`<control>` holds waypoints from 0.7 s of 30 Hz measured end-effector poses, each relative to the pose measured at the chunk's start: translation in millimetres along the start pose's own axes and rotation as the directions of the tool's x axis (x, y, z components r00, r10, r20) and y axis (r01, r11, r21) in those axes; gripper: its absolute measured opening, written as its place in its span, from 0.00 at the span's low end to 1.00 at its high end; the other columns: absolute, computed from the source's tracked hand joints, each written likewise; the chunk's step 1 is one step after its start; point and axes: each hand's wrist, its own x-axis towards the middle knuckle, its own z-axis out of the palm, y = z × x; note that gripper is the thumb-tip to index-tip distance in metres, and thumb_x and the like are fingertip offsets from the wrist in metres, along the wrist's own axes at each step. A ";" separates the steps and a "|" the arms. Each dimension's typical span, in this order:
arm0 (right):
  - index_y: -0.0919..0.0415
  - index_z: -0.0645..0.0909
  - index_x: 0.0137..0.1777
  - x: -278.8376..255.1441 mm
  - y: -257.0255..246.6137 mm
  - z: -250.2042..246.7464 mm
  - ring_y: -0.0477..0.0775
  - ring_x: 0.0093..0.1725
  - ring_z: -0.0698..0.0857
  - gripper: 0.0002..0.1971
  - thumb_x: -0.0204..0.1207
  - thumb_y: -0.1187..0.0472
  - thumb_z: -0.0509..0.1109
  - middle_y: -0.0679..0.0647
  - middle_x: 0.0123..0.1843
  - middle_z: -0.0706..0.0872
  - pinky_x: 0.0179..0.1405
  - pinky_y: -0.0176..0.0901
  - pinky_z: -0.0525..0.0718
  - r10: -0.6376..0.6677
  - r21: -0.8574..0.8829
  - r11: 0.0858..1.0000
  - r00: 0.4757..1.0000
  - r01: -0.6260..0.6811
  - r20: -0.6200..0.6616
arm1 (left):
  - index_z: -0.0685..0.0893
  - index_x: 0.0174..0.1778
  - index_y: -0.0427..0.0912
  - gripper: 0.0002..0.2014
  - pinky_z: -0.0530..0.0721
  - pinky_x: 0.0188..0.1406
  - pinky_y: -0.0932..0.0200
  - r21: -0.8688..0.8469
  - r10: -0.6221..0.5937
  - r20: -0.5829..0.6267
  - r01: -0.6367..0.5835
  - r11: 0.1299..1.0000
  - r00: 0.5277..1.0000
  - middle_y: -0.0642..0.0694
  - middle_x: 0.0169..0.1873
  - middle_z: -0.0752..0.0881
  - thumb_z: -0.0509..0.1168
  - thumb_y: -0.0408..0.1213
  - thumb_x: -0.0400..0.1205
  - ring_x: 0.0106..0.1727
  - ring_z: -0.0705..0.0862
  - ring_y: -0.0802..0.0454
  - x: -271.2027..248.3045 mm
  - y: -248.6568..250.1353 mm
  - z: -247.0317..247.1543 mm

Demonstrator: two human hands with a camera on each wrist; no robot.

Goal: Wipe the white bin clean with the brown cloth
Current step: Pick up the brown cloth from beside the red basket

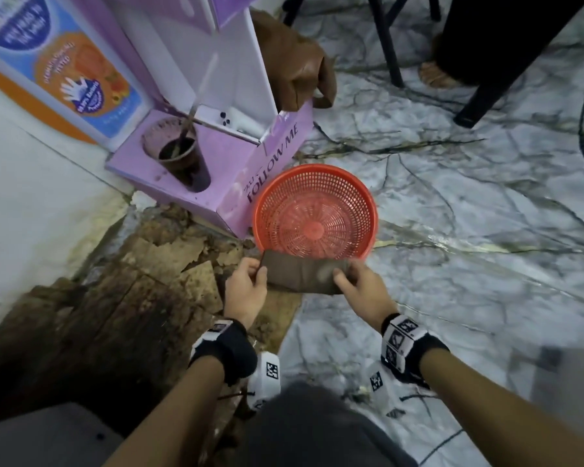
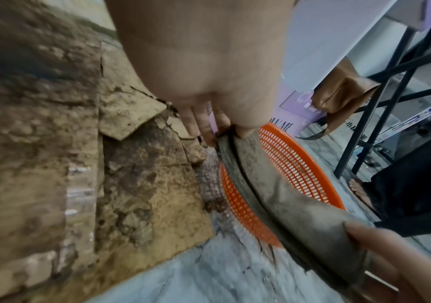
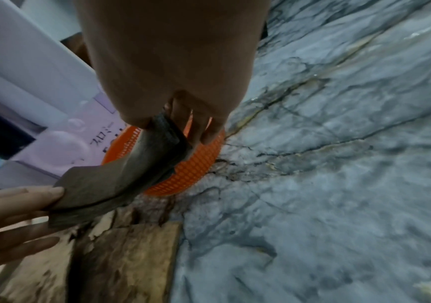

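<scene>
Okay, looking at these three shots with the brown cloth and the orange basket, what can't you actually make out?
- White bin: not in any view; only an orange basket shows.
- Brown cloth underside: hidden in the head view by its own fold.
- Left hand and right hand grip: wrist views blocked by the hands' backs.
- Purple box small print: blurred.

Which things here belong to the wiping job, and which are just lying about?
Job:
brown cloth
left hand
right hand
No white bin shows.

Lying about:
orange basket
purple box
cup of dark drink
brown bag
</scene>
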 end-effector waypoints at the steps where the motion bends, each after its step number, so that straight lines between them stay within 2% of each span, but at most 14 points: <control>1: 0.52 0.72 0.42 -2.6 -6.1 -2.3 0.50 0.36 0.80 0.11 0.85 0.53 0.69 0.50 0.35 0.81 0.36 0.47 0.76 -0.042 0.020 0.999 0.999 0.042 0.003 | 0.86 0.56 0.34 0.05 0.81 0.55 0.51 -0.027 0.036 -0.018 -0.036 0.999 0.999 0.48 0.42 0.85 0.69 0.33 0.87 0.48 0.84 0.45 -3.3 0.4 -7.1; 2: 0.49 0.70 0.40 -3.5 -15.3 -5.0 0.48 0.34 0.78 0.13 0.85 0.53 0.69 0.49 0.34 0.78 0.34 0.45 0.74 -0.081 0.022 0.996 0.997 0.081 0.009 | 0.85 0.56 0.33 0.05 0.82 0.56 0.50 -0.063 0.067 -0.036 -0.069 0.996 0.997 0.47 0.42 0.84 0.69 0.31 0.87 0.47 0.83 0.47 -6.1 3.0 -16.9; 3: 0.47 0.68 0.39 -4.4 -26.2 -8.5 0.47 0.33 0.76 0.15 0.86 0.53 0.69 0.47 0.32 0.76 0.33 0.44 0.73 -0.128 0.027 0.991 0.992 0.127 0.018 | 0.85 0.56 0.32 0.05 0.82 0.54 0.53 -0.089 0.089 -0.057 -0.093 0.992 0.994 0.47 0.42 0.84 0.69 0.30 0.87 0.47 0.83 0.48 -10.2 7.9 -28.1; 5: 0.46 0.68 0.38 -6.6 -47.3 -15.8 0.48 0.31 0.76 0.16 0.85 0.52 0.69 0.47 0.31 0.76 0.35 0.47 0.76 -0.178 0.059 0.983 0.983 0.176 0.044 | 0.86 0.55 0.35 0.04 0.82 0.48 0.58 -0.129 0.108 -0.119 -0.124 0.984 0.987 0.48 0.41 0.85 0.70 0.30 0.87 0.44 0.83 0.49 -20.8 18.6 -53.1; 7: 0.48 0.72 0.39 -14.3 -71.8 -24.4 0.47 0.31 0.79 0.14 0.85 0.51 0.70 0.47 0.29 0.80 0.38 0.51 0.80 -0.216 0.109 0.972 0.975 0.210 0.050 | 0.87 0.54 0.42 0.03 0.85 0.47 0.55 -0.185 0.115 -0.206 -0.154 0.970 0.972 0.53 0.39 0.86 0.72 0.32 0.86 0.42 0.85 0.52 -33.3 28.6 -80.2; 9: 0.50 0.76 0.41 -24.5 -98.9 -34.6 0.42 0.34 0.84 0.11 0.85 0.51 0.70 0.44 0.31 0.87 0.41 0.51 0.84 -0.271 0.134 0.956 0.961 0.261 0.060 | 0.88 0.54 0.43 0.04 0.84 0.51 0.63 -0.199 0.130 -0.271 -0.187 0.962 0.954 0.54 0.41 0.87 0.72 0.32 0.85 0.44 0.85 0.56 -46.1 40.4 -106.4; 12: 0.54 0.82 0.48 -44.9 -145.3 -50.7 0.46 0.43 0.92 0.07 0.85 0.52 0.72 0.47 0.39 0.93 0.50 0.55 0.89 -0.356 0.131 0.931 0.929 0.342 0.102 | 0.87 0.55 0.42 0.05 0.81 0.49 0.70 -0.229 0.158 -0.339 -0.244 0.942 0.927 0.53 0.42 0.87 0.71 0.31 0.86 0.44 0.84 0.60 -68.5 58.3 -146.4; 13: 0.54 0.82 0.47 -53.2 -160.2 -56.3 0.44 0.42 0.91 0.07 0.84 0.53 0.72 0.45 0.38 0.93 0.48 0.52 0.89 -0.390 0.131 0.918 0.914 0.375 0.115 | 0.86 0.55 0.43 0.05 0.81 0.49 0.70 -0.235 0.161 -0.361 -0.257 0.937 0.919 0.53 0.43 0.87 0.71 0.31 0.86 0.44 0.84 0.60 -76.8 63.2 -159.3; 15: 0.52 0.80 0.43 -76.6 -193.9 -67.5 0.35 0.35 0.88 0.09 0.85 0.55 0.72 0.36 0.31 0.89 0.41 0.37 0.83 -0.456 0.120 0.889 0.876 0.442 0.156 | 0.86 0.54 0.45 0.04 0.80 0.47 0.72 -0.257 0.149 -0.408 -0.270 0.928 0.901 0.55 0.43 0.87 0.71 0.32 0.87 0.44 0.84 0.59 -97.1 71.7 -186.9; 16: 0.52 0.80 0.42 -88.5 -209.2 -73.5 0.33 0.33 0.86 0.09 0.85 0.56 0.72 0.34 0.29 0.88 0.39 0.31 0.79 -0.480 0.111 0.877 0.859 0.467 0.179 | 0.85 0.54 0.47 0.04 0.80 0.47 0.72 -0.268 0.146 -0.433 -0.282 0.921 0.890 0.55 0.43 0.87 0.71 0.33 0.87 0.44 0.84 0.59 -108.7 76.0 -200.8; 17: 0.52 0.81 0.43 -100.1 -223.8 -78.2 0.33 0.33 0.86 0.08 0.85 0.56 0.72 0.35 0.30 0.89 0.38 0.29 0.78 -0.500 0.107 0.866 0.842 0.488 0.204 | 0.85 0.53 0.48 0.04 0.81 0.47 0.71 -0.274 0.148 -0.456 -0.296 0.915 0.877 0.56 0.43 0.87 0.71 0.33 0.87 0.44 0.84 0.59 -121.8 80.2 -214.4; 18: 0.54 0.83 0.45 -111.3 -238.0 -81.7 0.34 0.34 0.86 0.07 0.85 0.55 0.72 0.39 0.32 0.91 0.38 0.33 0.80 -0.515 0.104 0.856 0.822 0.506 0.243 | 0.85 0.54 0.48 0.04 0.81 0.48 0.69 -0.282 0.146 -0.478 -0.309 0.908 0.866 0.56 0.43 0.87 0.71 0.34 0.87 0.43 0.84 0.60 -134.3 82.6 -227.8; 20: 0.61 0.85 0.49 -133.8 -263.8 -82.8 0.42 0.32 0.84 0.11 0.84 0.53 0.73 0.51 0.31 0.90 0.37 0.48 0.83 -0.539 0.088 0.837 0.782 0.541 0.313 | 0.85 0.54 0.47 0.04 0.80 0.47 0.73 -0.283 0.132 -0.522 -0.318 0.905 0.842 0.57 0.42 0.86 0.72 0.34 0.87 0.42 0.83 0.63 -163.8 83.1 -253.8; 21: 0.64 0.84 0.49 -144.5 -276.6 -80.9 0.43 0.30 0.80 0.12 0.84 0.53 0.73 0.50 0.28 0.86 0.35 0.48 0.80 -0.547 0.073 0.826 0.764 0.559 0.341 | 0.85 0.53 0.47 0.04 0.79 0.46 0.75 -0.267 0.127 -0.547 -0.316 0.910 0.827 0.58 0.41 0.86 0.72 0.34 0.87 0.41 0.83 0.65 -179.2 81.6 -266.7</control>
